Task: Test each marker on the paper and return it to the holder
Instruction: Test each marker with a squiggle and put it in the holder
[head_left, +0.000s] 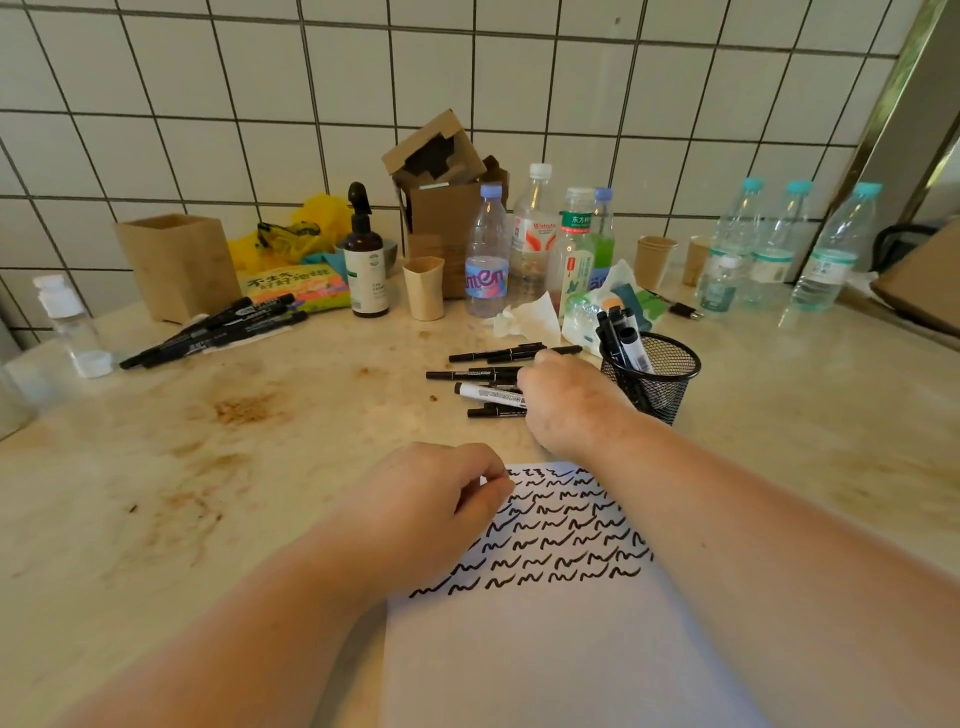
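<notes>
Paper (545, 649) lies closest to us, a white sheet with rows of black squiggles across its far half and a bare part on the near side. Resting on its far left corner is the left hand (431, 499), with fingers curled in loosely and the thumb near them; it seems to hold nothing and just keeps the sheet down. Past the far edge of the paper, the right hand (566, 400) reaches over a little pile of loose markers (488, 374) lying flat on the counter (260, 467). Its fingers bend down onto the pile, but they hide the spot, so I cannot tell if one marker is pinched yet. Just right of that hand, and beyond the paper's far right corner, stands the black mesh holder (652, 374) with a few markers standing in it. Far off to the left of the paper lies another bunch of black markers (218, 327) beside a wooden box (176, 265). Bottles and cups stand in a row farther back. To do this step well, I think the right hand should pick only one marker, near its middle, and lift it straight up so the others do not roll. The left hand should keep pressing the sheet flat. The next squiggle fits best on the bare near part of the paper.
</notes>
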